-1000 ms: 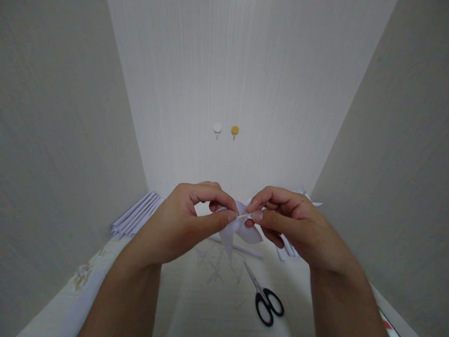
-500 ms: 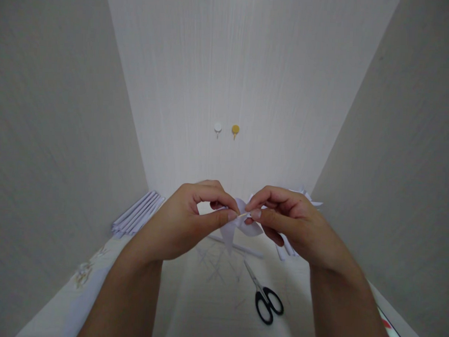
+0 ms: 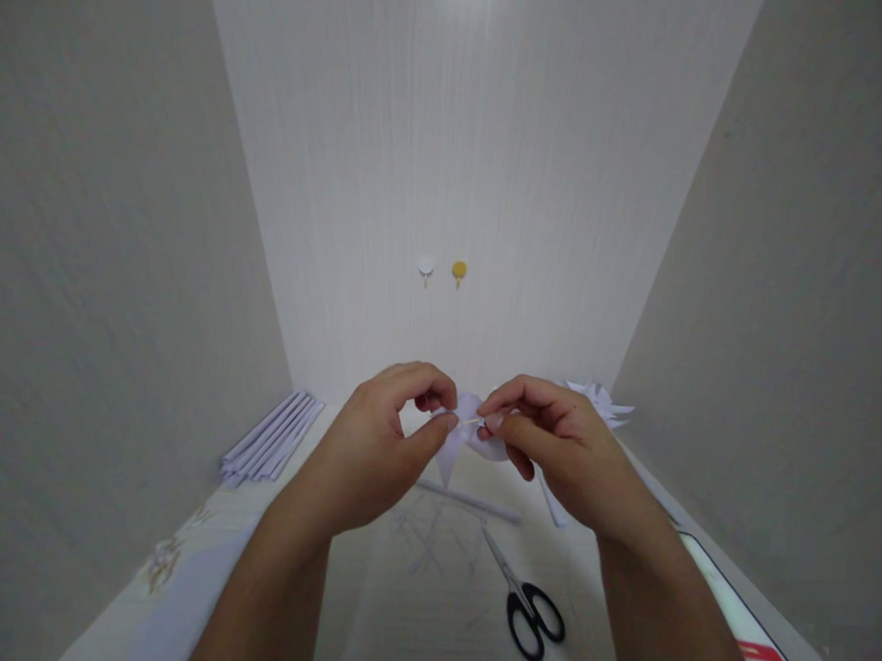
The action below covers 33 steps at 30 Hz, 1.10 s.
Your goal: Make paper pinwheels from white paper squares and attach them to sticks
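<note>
My left hand (image 3: 379,444) and my right hand (image 3: 553,445) meet above the table, both pinched on a small white folded paper piece (image 3: 460,445) with curved, pointed flaps. A thin pale stick (image 3: 472,421) shows between the thumbs, running through the paper. The fingers of both hands curl tightly around the paper's middle and hide part of it.
Black-handled scissors (image 3: 525,599) lie on the table below my right hand. A thin white rolled paper tube (image 3: 471,502) lies beneath the hands. A bundle of rolled paper tubes (image 3: 270,440) rests at the left wall. More folded white paper (image 3: 601,402) sits at the right. Two round hooks (image 3: 441,270) are on the back wall.
Both hands with the paper piece have shifted slightly away and together; the view tilted a little. The grip is unchanged.
</note>
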Each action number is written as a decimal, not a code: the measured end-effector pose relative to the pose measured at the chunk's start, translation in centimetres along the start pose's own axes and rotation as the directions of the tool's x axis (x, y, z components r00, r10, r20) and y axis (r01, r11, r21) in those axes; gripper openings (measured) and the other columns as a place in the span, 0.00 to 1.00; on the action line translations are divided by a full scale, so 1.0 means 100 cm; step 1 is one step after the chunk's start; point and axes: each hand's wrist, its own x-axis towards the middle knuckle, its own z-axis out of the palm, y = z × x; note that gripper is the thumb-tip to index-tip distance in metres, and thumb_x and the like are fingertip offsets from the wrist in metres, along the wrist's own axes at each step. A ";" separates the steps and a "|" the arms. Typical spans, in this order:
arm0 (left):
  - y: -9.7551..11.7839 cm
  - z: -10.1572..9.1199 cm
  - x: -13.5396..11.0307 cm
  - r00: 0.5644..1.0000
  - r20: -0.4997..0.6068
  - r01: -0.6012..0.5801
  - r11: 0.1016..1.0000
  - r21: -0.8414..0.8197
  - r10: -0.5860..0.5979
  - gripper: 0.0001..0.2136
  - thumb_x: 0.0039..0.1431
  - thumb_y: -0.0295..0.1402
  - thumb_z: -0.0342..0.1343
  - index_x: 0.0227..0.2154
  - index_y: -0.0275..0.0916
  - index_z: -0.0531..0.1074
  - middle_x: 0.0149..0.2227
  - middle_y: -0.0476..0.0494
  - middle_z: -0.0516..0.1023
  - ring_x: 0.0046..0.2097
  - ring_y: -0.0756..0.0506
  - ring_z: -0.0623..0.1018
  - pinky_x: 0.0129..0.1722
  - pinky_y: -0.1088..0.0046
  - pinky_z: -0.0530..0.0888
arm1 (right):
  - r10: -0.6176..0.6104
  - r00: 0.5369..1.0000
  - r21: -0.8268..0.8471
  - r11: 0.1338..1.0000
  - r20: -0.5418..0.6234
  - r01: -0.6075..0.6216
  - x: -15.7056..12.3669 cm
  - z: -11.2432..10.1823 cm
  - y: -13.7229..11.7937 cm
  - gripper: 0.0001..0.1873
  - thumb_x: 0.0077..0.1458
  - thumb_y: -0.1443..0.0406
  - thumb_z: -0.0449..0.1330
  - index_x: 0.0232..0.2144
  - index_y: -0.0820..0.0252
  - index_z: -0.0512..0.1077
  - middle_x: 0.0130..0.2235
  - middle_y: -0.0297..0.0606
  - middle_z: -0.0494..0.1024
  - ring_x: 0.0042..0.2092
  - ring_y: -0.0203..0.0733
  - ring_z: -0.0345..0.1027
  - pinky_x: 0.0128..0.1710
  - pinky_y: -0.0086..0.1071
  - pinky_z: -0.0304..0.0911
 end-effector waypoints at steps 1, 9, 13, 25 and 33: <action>-0.001 0.001 0.000 1.000 -0.016 -0.006 1.000 0.027 0.006 0.05 0.61 0.24 0.59 0.32 0.42 0.75 0.34 0.51 0.77 0.39 0.47 0.75 0.40 0.69 0.70 | 0.000 1.000 -0.020 1.000 -0.012 0.000 0.000 0.001 0.000 0.05 0.54 0.63 0.65 0.33 0.59 0.78 0.22 0.28 0.71 0.21 0.31 0.57 0.20 0.27 0.50; -0.006 0.003 0.003 0.992 -0.055 -0.112 0.994 0.017 0.113 0.10 0.60 0.20 0.55 0.32 0.41 0.75 0.34 0.49 0.78 0.39 0.46 0.76 0.40 0.70 0.72 | -0.029 0.998 -0.048 0.998 -0.057 0.027 -0.001 0.003 0.000 0.05 0.56 0.63 0.65 0.34 0.58 0.79 0.20 0.28 0.69 0.22 0.33 0.60 0.21 0.28 0.52; -0.005 0.003 0.003 0.984 -0.114 -0.139 0.990 -0.026 0.135 0.13 0.61 0.19 0.53 0.29 0.41 0.78 0.35 0.47 0.79 0.40 0.46 0.77 0.42 0.68 0.73 | -0.045 0.997 -0.028 0.999 -0.068 0.043 -0.002 0.004 -0.002 0.05 0.55 0.63 0.66 0.33 0.58 0.79 0.23 0.30 0.73 0.22 0.33 0.61 0.21 0.28 0.54; -0.003 0.003 0.002 0.981 -0.141 -0.140 0.990 -0.013 0.137 0.11 0.60 0.19 0.56 0.32 0.41 0.78 0.35 0.48 0.80 0.39 0.47 0.77 0.41 0.68 0.73 | -0.075 0.993 -0.016 0.997 -0.091 0.074 -0.002 0.004 -0.002 0.04 0.56 0.64 0.67 0.33 0.58 0.80 0.20 0.28 0.71 0.22 0.34 0.61 0.21 0.28 0.53; -0.003 0.003 0.003 0.981 -0.128 -0.143 0.989 0.030 0.145 0.08 0.61 0.21 0.60 0.32 0.42 0.78 0.35 0.47 0.78 0.40 0.45 0.76 0.42 0.67 0.73 | -0.080 0.993 -0.030 0.997 -0.089 0.078 -0.003 0.003 -0.002 0.04 0.57 0.63 0.67 0.34 0.57 0.80 0.21 0.29 0.73 0.22 0.34 0.59 0.21 0.29 0.53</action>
